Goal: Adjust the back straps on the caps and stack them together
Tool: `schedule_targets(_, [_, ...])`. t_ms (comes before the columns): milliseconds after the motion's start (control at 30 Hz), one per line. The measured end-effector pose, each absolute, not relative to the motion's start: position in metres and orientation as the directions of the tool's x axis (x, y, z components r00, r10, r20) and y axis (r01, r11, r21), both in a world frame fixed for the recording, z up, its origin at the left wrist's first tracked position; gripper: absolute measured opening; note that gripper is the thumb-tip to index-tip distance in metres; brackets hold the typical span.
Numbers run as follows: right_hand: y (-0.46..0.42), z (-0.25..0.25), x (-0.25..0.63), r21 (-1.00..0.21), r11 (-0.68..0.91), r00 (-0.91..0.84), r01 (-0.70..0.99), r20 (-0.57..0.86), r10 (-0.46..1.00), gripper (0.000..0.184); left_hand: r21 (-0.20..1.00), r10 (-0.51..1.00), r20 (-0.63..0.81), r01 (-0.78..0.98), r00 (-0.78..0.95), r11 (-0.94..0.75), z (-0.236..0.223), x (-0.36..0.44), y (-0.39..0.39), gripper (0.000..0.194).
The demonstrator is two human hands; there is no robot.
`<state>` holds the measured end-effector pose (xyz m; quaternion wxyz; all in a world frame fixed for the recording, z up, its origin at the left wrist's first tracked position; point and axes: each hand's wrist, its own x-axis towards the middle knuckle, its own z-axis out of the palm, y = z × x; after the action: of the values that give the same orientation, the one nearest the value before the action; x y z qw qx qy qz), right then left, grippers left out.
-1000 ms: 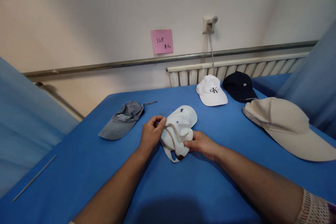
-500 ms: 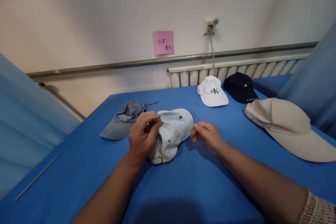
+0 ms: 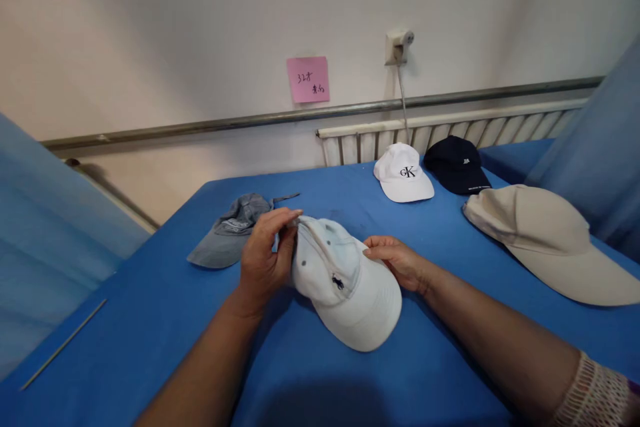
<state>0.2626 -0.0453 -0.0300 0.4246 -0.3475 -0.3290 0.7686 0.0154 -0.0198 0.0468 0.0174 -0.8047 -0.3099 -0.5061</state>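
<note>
A pale blue-white baseball cap [image 3: 327, 267] with a small dark horse-rider logo is between my hands, its brim toward the lower right. My left hand [image 3: 267, 257] pinches the back edge of the crown between thumb and fingers. At the far side, where brim meets crown, my right hand [image 3: 395, 260] grips the cap with the thumb on top; its other fingers are partly hidden behind the brim. Just left of my left hand, a grey-blue cap [image 3: 225, 233] lies on the blue-covered table [image 3: 165, 340] with its strap sticking out behind.
Along the back right lie a white cap [image 3: 404, 173] with black letters and a dark navy cap [image 3: 456, 165]. A large beige cap [image 3: 545, 233] rests at the right. A thin stick [image 3: 64, 345] is at the left edge. Blue curtains [image 3: 45, 240] hang at both sides.
The pale cap has turned so its brim points down and right, showing the logo at the front. My right hand, which was beside the brim, now grips it.
</note>
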Motion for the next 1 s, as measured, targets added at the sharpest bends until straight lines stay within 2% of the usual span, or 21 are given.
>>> schedule_targets(67, [-0.049, -0.029, 0.257, -0.814, -0.372, -0.294, -0.446, -0.259, 0.920, 0.019, 0.299, 0.498, 0.827, 0.546, 0.261, -0.783, 0.043, 0.014, -0.015, 0.030])
schedule_targets(200, [-0.053, -0.032, 0.247, -0.880, -0.273, -0.148, -0.388, -0.233, 0.961, 0.015, 0.504, 0.667, 0.731, 0.545, 0.144, -0.670, 0.032, 0.016, -0.006, 0.034])
schedule_targets(300, [-0.054, -0.034, 0.244, -0.900, -0.231, -0.139, -0.369, -0.192, 0.972, 0.014, 0.594, 0.758, 0.647, 0.569, 0.082, -0.569, 0.031, 0.019, -0.004, 0.029])
schedule_targets(433, [-0.057, -0.034, 0.245, -0.911, -0.135, -0.176, -0.389, -0.070, 0.982, 0.018, 0.659, 0.833, 0.547, 0.568, 0.087, -0.492, 0.039, 0.021, -0.010, 0.028])
schedule_targets(533, [-0.059, -0.034, 0.246, -0.904, -0.055, -0.201, -0.423, 0.035, 0.979, 0.022, 0.649, 0.844, 0.522, 0.584, 0.125, -0.488, 0.045, 0.021, -0.016, 0.027])
schedule_targets(633, [-0.059, -0.034, 0.246, -0.897, -0.039, -0.206, -0.439, 0.059, 0.977, 0.027, 0.641, 0.856, 0.477, 0.587, 0.199, -0.493, 0.048, 0.021, -0.019, 0.027])
schedule_targets(867, [-0.055, -0.031, 0.250, -0.789, -0.272, -0.336, -0.551, -0.088, 0.938, 0.026, 0.541, 0.805, 0.471, 0.603, 0.361, -0.587, 0.046, 0.026, -0.022, 0.025])
schedule_targets(1000, [-0.056, -0.023, 0.252, -0.772, -0.217, -0.366, -0.598, 0.022, 0.930, 0.022, 0.485, 0.770, 0.456, 0.600, 0.447, -0.636, 0.044, 0.033, -0.026, 0.034])
